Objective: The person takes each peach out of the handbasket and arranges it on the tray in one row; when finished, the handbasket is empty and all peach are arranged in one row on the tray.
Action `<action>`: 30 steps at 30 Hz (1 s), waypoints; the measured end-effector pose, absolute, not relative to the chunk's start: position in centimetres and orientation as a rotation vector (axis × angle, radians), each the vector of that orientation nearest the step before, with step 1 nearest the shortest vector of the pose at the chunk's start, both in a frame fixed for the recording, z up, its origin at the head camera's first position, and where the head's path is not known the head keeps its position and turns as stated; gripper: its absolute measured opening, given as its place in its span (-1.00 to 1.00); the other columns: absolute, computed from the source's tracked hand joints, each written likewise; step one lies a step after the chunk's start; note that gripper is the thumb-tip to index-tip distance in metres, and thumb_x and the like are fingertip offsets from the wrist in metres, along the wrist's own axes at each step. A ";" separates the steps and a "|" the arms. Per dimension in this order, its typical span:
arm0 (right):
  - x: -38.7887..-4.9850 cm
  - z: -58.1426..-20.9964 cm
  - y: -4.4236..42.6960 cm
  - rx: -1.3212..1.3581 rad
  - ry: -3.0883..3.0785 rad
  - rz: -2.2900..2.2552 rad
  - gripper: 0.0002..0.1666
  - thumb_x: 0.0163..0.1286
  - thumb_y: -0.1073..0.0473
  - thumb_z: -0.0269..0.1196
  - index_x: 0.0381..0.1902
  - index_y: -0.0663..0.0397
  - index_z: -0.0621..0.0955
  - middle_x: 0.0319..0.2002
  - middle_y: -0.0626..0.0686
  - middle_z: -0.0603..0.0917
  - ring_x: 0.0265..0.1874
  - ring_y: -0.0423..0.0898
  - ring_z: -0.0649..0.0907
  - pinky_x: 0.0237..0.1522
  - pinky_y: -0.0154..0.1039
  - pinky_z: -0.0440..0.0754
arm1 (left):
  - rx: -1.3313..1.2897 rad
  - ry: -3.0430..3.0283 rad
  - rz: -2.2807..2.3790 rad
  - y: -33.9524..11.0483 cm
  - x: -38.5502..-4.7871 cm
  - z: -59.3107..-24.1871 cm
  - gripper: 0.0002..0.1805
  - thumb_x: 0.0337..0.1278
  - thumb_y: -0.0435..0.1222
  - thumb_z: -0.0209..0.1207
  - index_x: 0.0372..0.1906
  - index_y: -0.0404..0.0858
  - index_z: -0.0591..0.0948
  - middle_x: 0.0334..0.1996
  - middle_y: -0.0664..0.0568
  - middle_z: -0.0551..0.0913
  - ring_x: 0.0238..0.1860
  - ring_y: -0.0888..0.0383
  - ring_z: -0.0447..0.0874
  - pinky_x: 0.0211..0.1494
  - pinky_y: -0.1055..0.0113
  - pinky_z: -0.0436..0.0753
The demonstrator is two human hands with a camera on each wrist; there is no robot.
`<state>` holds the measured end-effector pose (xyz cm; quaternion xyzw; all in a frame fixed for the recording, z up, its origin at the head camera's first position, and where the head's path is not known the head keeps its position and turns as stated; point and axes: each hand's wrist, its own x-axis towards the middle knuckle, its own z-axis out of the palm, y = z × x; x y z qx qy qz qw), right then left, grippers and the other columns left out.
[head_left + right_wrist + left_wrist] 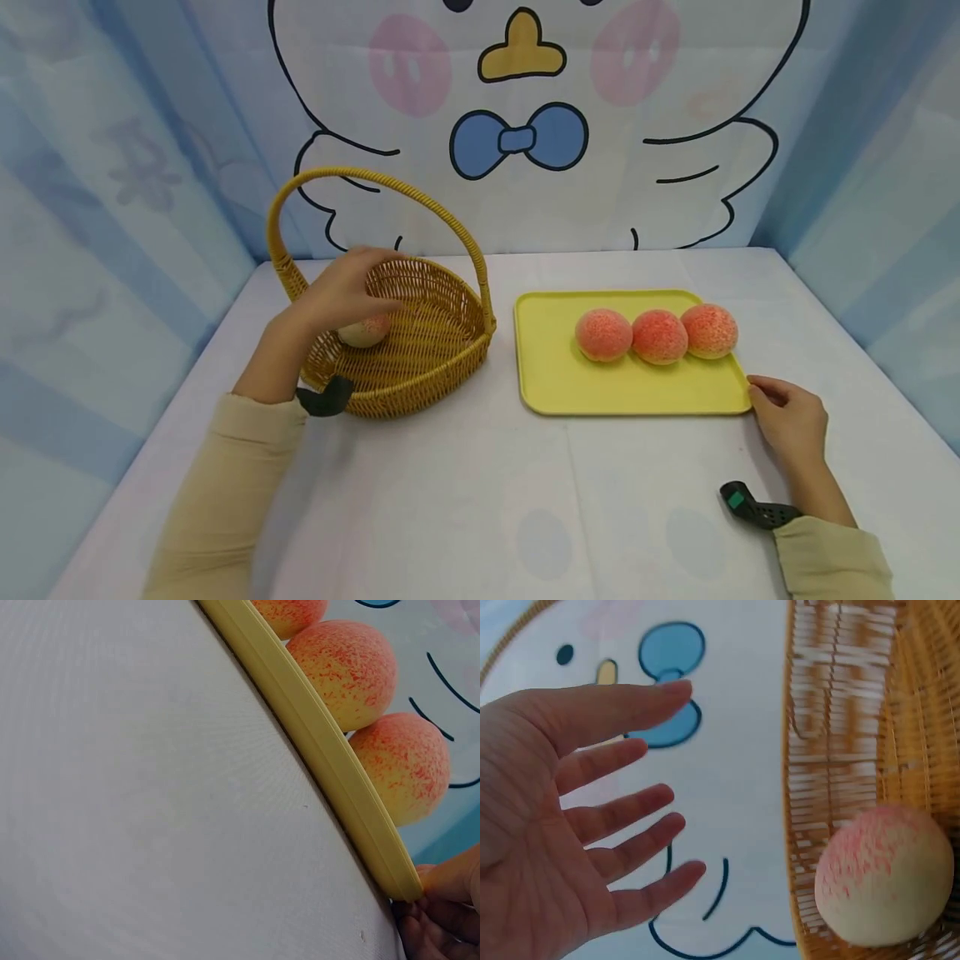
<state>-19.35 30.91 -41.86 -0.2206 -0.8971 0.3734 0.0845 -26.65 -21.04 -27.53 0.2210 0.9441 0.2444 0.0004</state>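
Observation:
A peach (pixel 365 331) lies in the left part of a wicker basket (pixel 420 398). Over that peach my left hand (pixel 347 292) hovers with fingers spread and nothing in them. The left wrist view shows the hand (pixel 577 817) apart from the peach (pixel 885 877). On the right, my right hand (pixel 795 421) pinches the near right corner of a yellow tray (pixel 555 375). Three peaches sit in a row on the tray: one left (pixel 603 335), one in the middle (pixel 660 337), one right (pixel 709 331). The right wrist view shows thumb and fingers (pixel 442 907) at the tray's rim (pixel 322 750).
The basket's tall arched handle (pixel 390 182) rises above the left forearm. A white cloth (pixel 465 500) covers the table. Behind it hangs a backdrop printed with a cartoon figure and a blue bow tie (pixel 517 139). Patterned curtains stand at both sides.

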 end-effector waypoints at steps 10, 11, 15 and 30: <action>-19.4 -41.7 30.9 -0.652 -2.675 1.124 -0.54 0.41 0.15 -0.01 0.12 0.36 0.47 -0.02 0.30 0.50 -0.25 -0.06 0.42 -0.55 -0.56 0.34 | 0.458 2.837 0.712 -23.0 -29.3 -28.2 -0.25 0.05 -0.30 0.26 0.32 -0.43 0.20 0.27 -0.33 0.21 0.26 -0.24 0.13 0.23 -0.10 0.19; -19.4 -41.7 30.8 -0.652 -2.673 1.123 -0.55 0.41 0.15 -0.02 0.12 0.36 0.47 -0.02 0.30 0.50 -0.24 -0.06 0.42 -0.55 -0.57 0.34 | 0.437 2.827 0.696 -23.1 -29.5 -28.4 -0.24 0.05 -0.29 0.25 0.32 -0.44 0.18 0.27 -0.34 0.20 0.26 -0.25 0.12 0.23 -0.10 0.19; -19.5 -41.5 30.6 -0.660 -2.675 1.129 -0.55 0.41 0.15 -0.02 0.12 0.36 0.47 0.00 0.31 0.49 -0.23 -0.05 0.43 -0.56 -0.58 0.34 | 0.390 2.777 0.617 -23.6 -30.1 -29.2 -0.23 0.10 -0.26 0.21 0.33 -0.46 0.14 0.27 -0.37 0.18 0.25 -0.26 0.13 0.21 -0.10 0.22; -19.4 -41.8 31.0 -0.657 -2.677 1.106 -0.54 0.41 0.14 -0.02 0.12 0.36 0.48 -0.02 0.30 0.50 -0.24 -0.07 0.43 -0.54 -0.57 0.34 | 0.295 2.631 0.454 -23.4 -31.8 -30.4 -0.25 -0.04 -0.30 0.26 0.27 -0.47 0.24 0.22 -0.35 0.25 0.21 -0.24 0.20 0.17 -0.08 0.29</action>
